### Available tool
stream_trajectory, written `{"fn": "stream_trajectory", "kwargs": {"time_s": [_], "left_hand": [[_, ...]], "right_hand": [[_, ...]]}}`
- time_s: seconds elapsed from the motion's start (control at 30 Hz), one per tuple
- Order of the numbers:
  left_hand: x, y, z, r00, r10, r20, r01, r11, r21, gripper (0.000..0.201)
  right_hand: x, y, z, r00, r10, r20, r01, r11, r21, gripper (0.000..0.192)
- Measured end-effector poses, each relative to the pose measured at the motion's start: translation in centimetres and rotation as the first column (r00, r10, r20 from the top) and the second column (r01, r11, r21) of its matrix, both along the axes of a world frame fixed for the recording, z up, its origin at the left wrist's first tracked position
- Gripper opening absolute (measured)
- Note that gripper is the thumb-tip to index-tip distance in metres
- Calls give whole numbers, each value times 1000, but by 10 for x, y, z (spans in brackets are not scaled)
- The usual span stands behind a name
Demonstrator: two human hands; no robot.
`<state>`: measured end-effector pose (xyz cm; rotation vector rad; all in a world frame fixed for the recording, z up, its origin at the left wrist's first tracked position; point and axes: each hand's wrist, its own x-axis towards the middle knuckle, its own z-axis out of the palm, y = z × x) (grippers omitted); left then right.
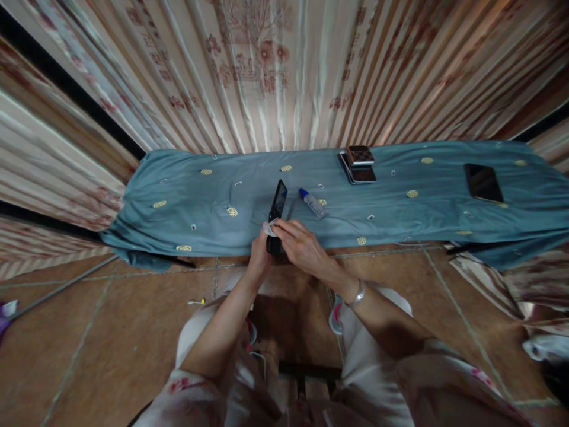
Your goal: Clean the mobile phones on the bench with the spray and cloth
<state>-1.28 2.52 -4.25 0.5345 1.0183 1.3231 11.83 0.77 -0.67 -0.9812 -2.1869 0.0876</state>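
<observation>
My left hand (259, 252) grips the lower end of a black phone (278, 204), which is tilted up on its edge over the front of the blue-cloth table (186, 196). My right hand (299, 243) presses a small white wipe (270, 228) against the phone's lower part. A silver bracelet sits on my right wrist. A small clear bottle with a blue cap (312, 203) lies on the cloth just right of the phone.
A stack of dark phones or cases (359, 164) rests at the back of the table. Another black phone (483, 182) lies flat at the far right. Striped curtains hang behind. A tiled floor and my knees are below.
</observation>
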Motion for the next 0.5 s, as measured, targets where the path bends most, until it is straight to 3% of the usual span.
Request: {"fn": "stream_trajectory", "kwargs": {"time_s": [0.2,0.4,0.5], "left_hand": [[-8,4,9,996,-30,89,35,998,-55,36],[-11,2,13,993,-96,73,99,995,-35,36],[-7,2,11,996,-70,51,71,997,-28,34]], "right_hand": [[-7,-13,1,997,82,5,-82,996,39,34],[-7,-15,0,995,96,15,-97,995,30,34],[-3,-12,2,997,77,29,-77,997,8,35]]}}
